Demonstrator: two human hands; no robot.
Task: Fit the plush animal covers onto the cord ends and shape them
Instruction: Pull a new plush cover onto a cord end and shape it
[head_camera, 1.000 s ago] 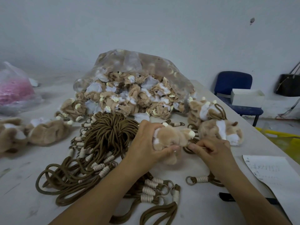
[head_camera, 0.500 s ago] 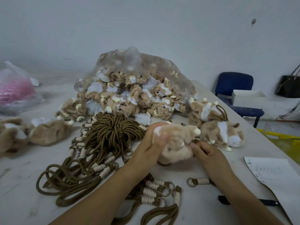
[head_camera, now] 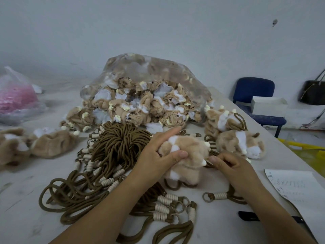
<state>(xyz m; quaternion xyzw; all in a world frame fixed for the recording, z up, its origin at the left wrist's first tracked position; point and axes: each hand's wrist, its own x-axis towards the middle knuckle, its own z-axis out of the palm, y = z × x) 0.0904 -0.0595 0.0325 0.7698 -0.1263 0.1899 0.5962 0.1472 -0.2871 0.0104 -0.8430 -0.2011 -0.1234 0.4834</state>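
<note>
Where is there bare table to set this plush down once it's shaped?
Best: the near-left table, bordered by the cord bundle and the loose covers. A smaller patch lies between the ringed cords and the right forearm. Crowded: the middle, from the bag of covers to the finished plush.

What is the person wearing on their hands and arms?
Nothing that shows. The left hand and right hand have no gloves, rings or watch. The left forearm and right forearm are bare, no sleeves in view. Fingernails are short.

Left hand gripping, index finger extended, right hand pinching, forearms bare
</note>
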